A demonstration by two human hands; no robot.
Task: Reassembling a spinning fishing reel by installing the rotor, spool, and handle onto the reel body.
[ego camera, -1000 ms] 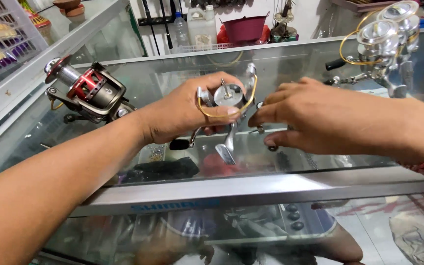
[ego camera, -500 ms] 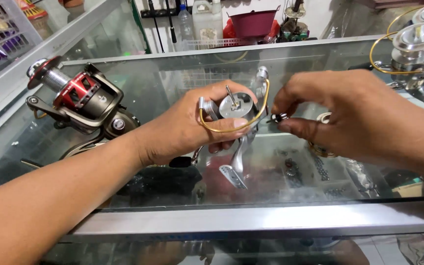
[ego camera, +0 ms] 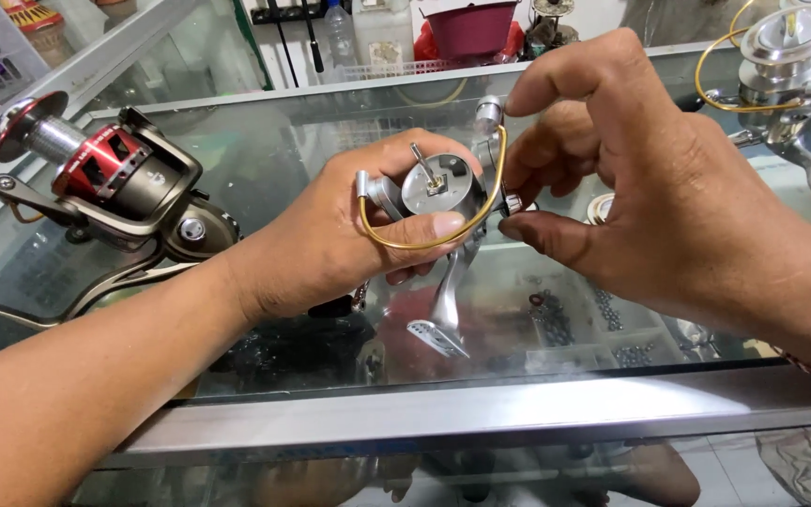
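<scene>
Held above the glass counter [ego camera: 265,122]: a silver spinning reel [ego camera: 438,202] without its spool, rotor face and bare centre shaft turned up toward the camera. Wrapped around the reel body from the left, the left hand [ego camera: 330,239], fingers curled behind the rotor, thumb [ego camera: 424,228] laid across the front just under the gold bail wire [ego camera: 405,242]. Bail wire curving from a silver arm at the rotor's left, down below the rotor and up to the line roller at its right. Pinched at that right edge of the reel, the right hand [ego camera: 650,188]: thumb and forefinger narrowed on a small fitting beside the bail, other fingers folded behind; exactly what sits between the 2 fingertips too small to tell. Reel foot [ego camera: 438,333] hanging straight down below the rotor, clear of the glass.

Left of the reel, well apart, resting on the counter: a second reel with a red and dark grey body [ego camera: 114,178]. Far right of the reel, at the frame edge: a cluster of silver reels [ego camera: 790,56] with a loop of yellow line. Under the glass, below the reel: trays of small dark parts [ego camera: 603,314]. Behind the reel, past the counter's back edge: a maroon tub [ego camera: 471,28].
</scene>
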